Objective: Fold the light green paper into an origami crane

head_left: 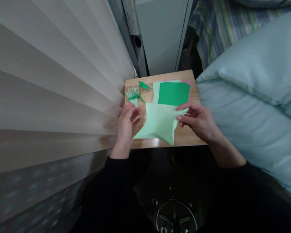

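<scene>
A light green sheet of paper [160, 121], creased and curling at its edges, lies over the front of the small wooden table [194, 139]. My right hand [196, 119] pinches its upper right corner between thumb and fingers. Left of the sheet, my left hand [128, 121] hovers with loosely bent fingers apart and nothing visible in them. Just beyond that hand are folded paper pieces: a dark green one [143, 85], a second dark green one [134, 96] and pale green pointed ones [135, 92]. A bit of pink paper shows behind my left fingers.
A stack of dark green paper [174, 94], with pale green and pink sheets under it, lies at the table's back right. A pleated curtain [63, 81] borders the left side, pale bedding [244, 97] the right. A grey cabinet [162, 35] stands behind; a chair base [176, 213] is below.
</scene>
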### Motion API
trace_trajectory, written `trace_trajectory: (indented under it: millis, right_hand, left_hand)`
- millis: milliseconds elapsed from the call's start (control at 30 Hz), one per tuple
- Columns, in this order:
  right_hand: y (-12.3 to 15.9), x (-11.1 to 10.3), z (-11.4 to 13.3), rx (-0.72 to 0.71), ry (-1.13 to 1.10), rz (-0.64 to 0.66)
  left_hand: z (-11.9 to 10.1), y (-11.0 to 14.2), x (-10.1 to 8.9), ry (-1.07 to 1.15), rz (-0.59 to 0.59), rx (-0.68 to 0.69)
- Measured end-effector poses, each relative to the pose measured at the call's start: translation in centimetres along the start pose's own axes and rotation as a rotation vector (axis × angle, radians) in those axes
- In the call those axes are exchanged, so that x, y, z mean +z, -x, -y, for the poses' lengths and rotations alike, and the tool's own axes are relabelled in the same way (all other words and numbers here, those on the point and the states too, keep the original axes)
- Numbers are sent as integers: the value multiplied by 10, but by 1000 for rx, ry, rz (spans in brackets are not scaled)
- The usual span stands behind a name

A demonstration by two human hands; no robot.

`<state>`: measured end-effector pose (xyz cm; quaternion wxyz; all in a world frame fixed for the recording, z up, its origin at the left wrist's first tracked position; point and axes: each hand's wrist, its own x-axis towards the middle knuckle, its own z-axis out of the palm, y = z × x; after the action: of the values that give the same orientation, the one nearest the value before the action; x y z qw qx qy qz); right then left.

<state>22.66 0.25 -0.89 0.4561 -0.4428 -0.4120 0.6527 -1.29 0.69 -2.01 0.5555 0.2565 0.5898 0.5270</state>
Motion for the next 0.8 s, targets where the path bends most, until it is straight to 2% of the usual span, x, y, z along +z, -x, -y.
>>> trace_trajectory:
  millis: [67, 167, 200, 267, 333, 433, 500, 667, 733, 800]
  right_hand:
    - [-3, -1, -3, -88, 30, -130]
    - [-6, -2, -7, -167, 121, -204]
    - [-6, -2, -9, -197, 144, -222]
    - [-6, -3, -10, -250, 180, -245]
    - [-5, -3, -10, -267, 214, -237]
    - [-4, -4, -8, -225, 262, -181]
    - [-3, -3, -8, -197, 262, -188]
    - [-2, 4, -14, -198, 204, -351]
    - [-1, 8, -19, -203, 231, -364]
    - [0, 12, -23, -218, 280, -339]
  left_hand:
    - [-3, 7, 7, 113, 71, -72]
    - [-7, 23, 21, 210, 462, -315]
    - [-8, 26, 24, 250, 527, -354]
    - [-11, 28, 23, 259, 546, -342]
    - [-14, 24, 18, 234, 508, -316]
    - [-19, 17, 8, 242, 490, -338]
    - [-22, 17, 6, 269, 492, -319]
    - [-13, 27, 18, 378, 567, -282]
    - [-5, 32, 26, 350, 582, -278]
    - [1, 35, 32, 274, 527, -256]
